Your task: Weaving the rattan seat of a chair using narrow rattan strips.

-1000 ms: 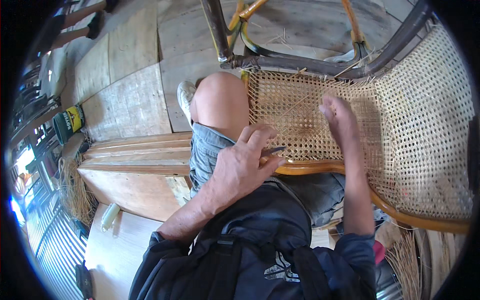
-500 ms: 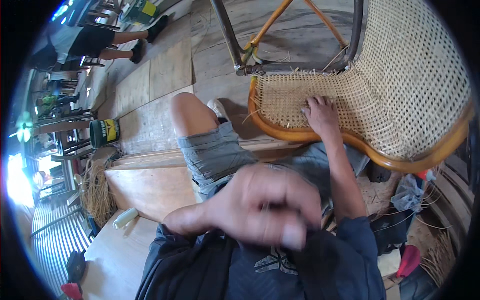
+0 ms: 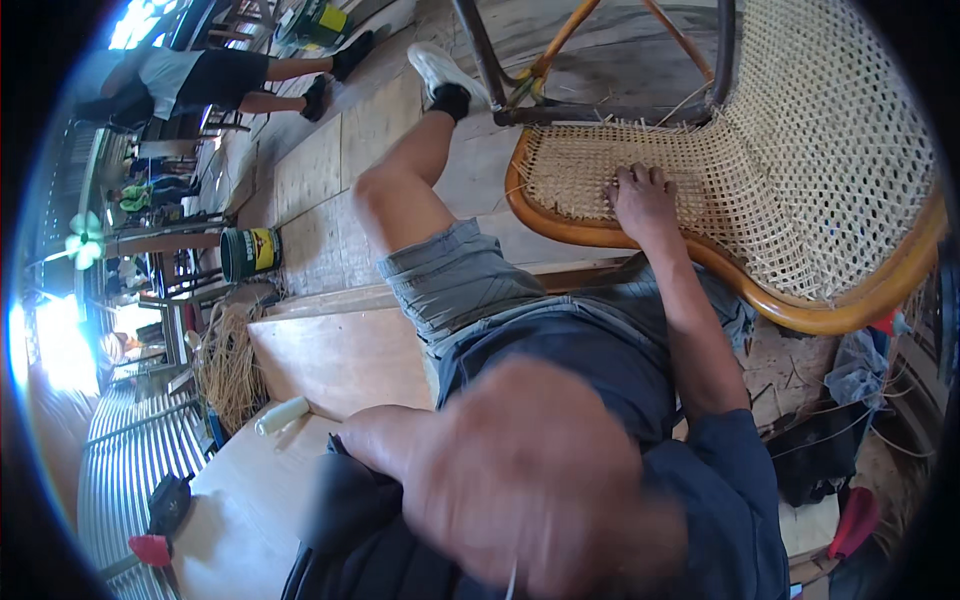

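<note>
My right hand (image 3: 647,205) rests on the woven cane seat (image 3: 570,170) of a rattan chair, fingers bent and a little apart, with nothing visible in them. A curved orange-brown rattan rim (image 3: 580,232) borders the weave, and loose cane ends stick up along its far side. Close to the camera and over my chest, my left hand (image 3: 530,470) is smeared by motion, its fingers hard to make out. Below it shows a thin pale sliver (image 3: 513,577); whether the hand holds it is unclear.
The chair's dark legs (image 3: 600,113) rise beyond the seat. At left are a wooden box (image 3: 340,360), a pale bottle (image 3: 282,415), a bundle of fibre strands (image 3: 235,355) and a green bucket (image 3: 250,254). A plastic bag (image 3: 858,368) lies at right. Another person (image 3: 210,80) is farther off.
My left hand has come nearer the camera and lower, and blurs more. My left leg has stretched out farther ahead. The right hand stays on the cane weave.
</note>
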{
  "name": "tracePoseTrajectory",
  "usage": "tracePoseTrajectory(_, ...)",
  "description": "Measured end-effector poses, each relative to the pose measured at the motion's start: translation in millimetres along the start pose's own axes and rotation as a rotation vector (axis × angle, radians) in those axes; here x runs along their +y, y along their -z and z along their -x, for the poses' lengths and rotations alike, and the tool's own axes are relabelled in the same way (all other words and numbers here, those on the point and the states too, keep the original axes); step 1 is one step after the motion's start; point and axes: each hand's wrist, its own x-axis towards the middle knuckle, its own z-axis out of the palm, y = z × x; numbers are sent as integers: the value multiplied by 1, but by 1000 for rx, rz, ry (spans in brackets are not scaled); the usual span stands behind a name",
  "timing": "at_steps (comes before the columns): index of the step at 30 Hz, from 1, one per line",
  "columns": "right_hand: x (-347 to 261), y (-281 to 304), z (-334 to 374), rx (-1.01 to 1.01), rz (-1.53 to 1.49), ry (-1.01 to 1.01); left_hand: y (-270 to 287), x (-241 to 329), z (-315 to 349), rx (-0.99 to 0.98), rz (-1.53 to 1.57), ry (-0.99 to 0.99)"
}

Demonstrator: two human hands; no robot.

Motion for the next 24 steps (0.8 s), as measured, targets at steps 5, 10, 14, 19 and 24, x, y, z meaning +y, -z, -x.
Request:
tracePoseTrajectory(5, 6, 1, 13, 10, -83, 36, 24, -15, -2, 36, -134, 266)
tracePoseTrajectory(10, 7, 13, 27, -44, -93, 52, 50, -44, -2, 11, 161, 512)
tracePoseTrajectory(14, 5, 19, 19, -27, -49, 57, 62, -80, 1, 85, 35, 623)
tracePoseTrajectory(19, 2, 24, 10, -68, -78, 39, 83, -153, 35, 57, -294, 678)
tracePoseTrajectory(24, 10, 14, -15, -178, -227, 33, 106, -190, 90, 37, -521, 831)
